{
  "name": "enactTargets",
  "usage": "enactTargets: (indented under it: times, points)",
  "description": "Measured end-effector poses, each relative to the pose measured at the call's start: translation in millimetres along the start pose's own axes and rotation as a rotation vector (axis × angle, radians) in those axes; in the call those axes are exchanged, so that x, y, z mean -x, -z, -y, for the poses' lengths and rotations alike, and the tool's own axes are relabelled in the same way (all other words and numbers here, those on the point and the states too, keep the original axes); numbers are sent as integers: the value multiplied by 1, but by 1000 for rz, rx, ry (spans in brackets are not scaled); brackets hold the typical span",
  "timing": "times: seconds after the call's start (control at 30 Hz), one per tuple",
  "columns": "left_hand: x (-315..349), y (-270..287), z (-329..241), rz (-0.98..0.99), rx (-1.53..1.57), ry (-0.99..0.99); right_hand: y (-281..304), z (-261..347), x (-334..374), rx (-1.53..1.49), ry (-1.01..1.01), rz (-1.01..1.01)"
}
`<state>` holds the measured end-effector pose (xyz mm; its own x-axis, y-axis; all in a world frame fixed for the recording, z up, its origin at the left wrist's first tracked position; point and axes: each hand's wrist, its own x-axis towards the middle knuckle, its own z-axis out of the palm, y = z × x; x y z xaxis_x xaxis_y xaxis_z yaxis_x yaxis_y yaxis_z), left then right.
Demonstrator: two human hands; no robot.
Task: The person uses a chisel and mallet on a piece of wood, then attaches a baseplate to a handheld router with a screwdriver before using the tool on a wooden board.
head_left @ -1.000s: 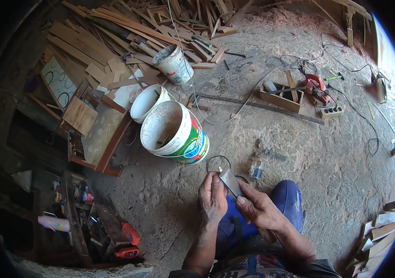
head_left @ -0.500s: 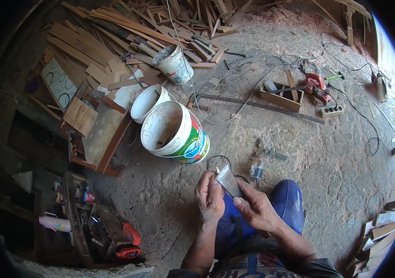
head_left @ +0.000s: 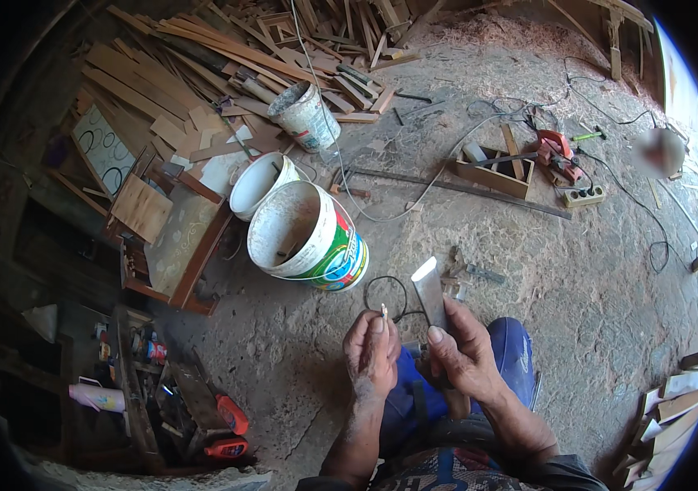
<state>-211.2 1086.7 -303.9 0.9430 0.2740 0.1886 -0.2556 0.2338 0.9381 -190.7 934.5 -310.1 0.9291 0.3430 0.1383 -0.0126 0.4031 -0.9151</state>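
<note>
Blade [head_left: 429,293], grey and flat, stands just right of and below the centre of the frame, bright edge uppermost and leaning left. At the lower left is a pink bottle [head_left: 97,398]; at centre left, brown furniture [head_left: 189,233]; below that, two red bottles [head_left: 232,413]. The wood pile [head_left: 226,49] fills the upper left, with three buckets [head_left: 341,254] in front of it, the nearest one brightly patterned. Below that one, in the lower middle, the left hand [head_left: 372,352] has its thumb and fingertips pinched together on a small pale tip [head_left: 384,311], apart from the blade. A black cord [head_left: 404,289] loops just above that hand; whether it joins the tip I cannot tell. The right hand [head_left: 467,360] has thumb and fingers closed round the blade's lower part; a brown piece [head_left: 457,403] shows beneath, its link to the blade unclear. Beside this hand is a blue-clad knee [head_left: 514,352]. At the upper right, a wooden box [head_left: 494,178] sits near a red power tool [head_left: 556,151], then a socket strip [head_left: 585,196] and a green hammer [head_left: 590,135]. Wood pieces [head_left: 676,421] lie at the lower right.
</note>
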Motion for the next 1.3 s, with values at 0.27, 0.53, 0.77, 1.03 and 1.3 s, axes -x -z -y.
enactTargets:
  times: [0.27, 0.53, 0.77, 1.03, 1.3]
  points:
    - [0, -5, -1, -90, 62, 57, 4, -2, 5, 209, -59, 134]
    - [2, 5, 13, -83, 87, 61, 7, 3, 6, 293, -41, 249]
    - [2, -9, 7, -190, 69, 68, 7, 10, 8, 248, -122, 292]
    - [2, -12, 0, -53, 42, 72, 7, 18, 10, 79, -412, 227]
    - [-1, 3, 11, -107, 197, 163, 12, 12, 13, 283, -184, 326]
